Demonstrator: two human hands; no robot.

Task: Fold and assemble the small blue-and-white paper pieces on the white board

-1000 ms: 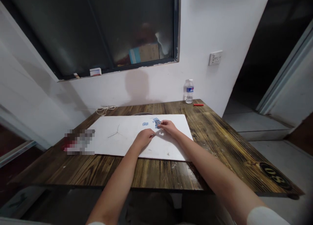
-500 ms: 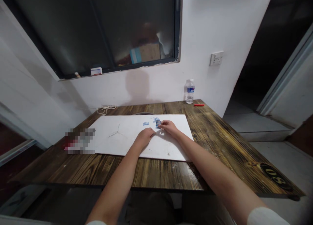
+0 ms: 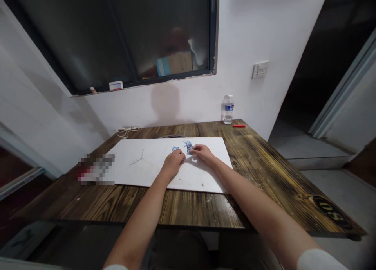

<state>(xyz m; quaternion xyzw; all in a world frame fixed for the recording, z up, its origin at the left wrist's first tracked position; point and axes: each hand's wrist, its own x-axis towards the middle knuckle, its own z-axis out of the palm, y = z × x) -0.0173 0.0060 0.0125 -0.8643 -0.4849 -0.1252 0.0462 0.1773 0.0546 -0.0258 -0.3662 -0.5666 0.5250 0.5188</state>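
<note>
On a white board (image 3: pixel 160 174) lie small blue items with pale stripes, too small for me to name their kind. My right hand (image 3: pixel 203 152) pinches a dark blue striped piece (image 3: pixel 189 149) between thumb and fingertips, just above the board. Another blue striped piece (image 3: pixel 187 143) shows right behind it. My left hand (image 3: pixel 174 161) is curled close by on the left, its fingers bent together; whether they hold anything is hidden. Beyond its knuckles, partly covered, sits a smaller blue striped piece (image 3: pixel 175 148).
Dark thin lines (image 3: pixel 141 158) mark the board's left half. On the wooden table (image 3: pixel 261 176) stand a water bottle (image 3: pixel 228 110) and a red pen-like stick (image 3: pixel 239 126). A pale cord (image 3: pixel 127 130) lies at the back left. A blurred patch covers the board's left end.
My left hand has shifted slightly up and left, toward the smaller blue piece, and now covers part of it. My right hand stays nearly still with its piece.
</note>
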